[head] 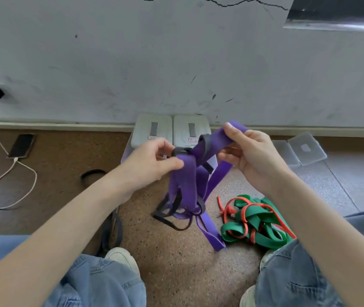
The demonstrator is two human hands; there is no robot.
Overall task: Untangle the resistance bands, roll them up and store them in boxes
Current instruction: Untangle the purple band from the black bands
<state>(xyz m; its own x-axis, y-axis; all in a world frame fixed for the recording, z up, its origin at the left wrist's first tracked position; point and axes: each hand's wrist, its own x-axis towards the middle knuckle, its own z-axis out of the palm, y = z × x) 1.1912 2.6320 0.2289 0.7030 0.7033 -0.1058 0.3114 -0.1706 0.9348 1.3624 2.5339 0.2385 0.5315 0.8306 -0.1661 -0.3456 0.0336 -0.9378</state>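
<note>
Over the speckled floor (176,273), left hand (152,165) and right hand (249,156) each pinch the tangled purple band (187,185).

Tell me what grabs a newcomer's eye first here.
At centre, the left hand and right hand grip a purple band snarled with a black band. On the floor at right lies a green and red tangle; two white boxes sit by the wall.

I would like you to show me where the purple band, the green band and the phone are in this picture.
purple band (213,138): head view, on the flat stretch held up between the two hands.
green band (254,218): head view, on a loop in the floor tangle.
phone (21,146): head view, on its dark screen.
</note>
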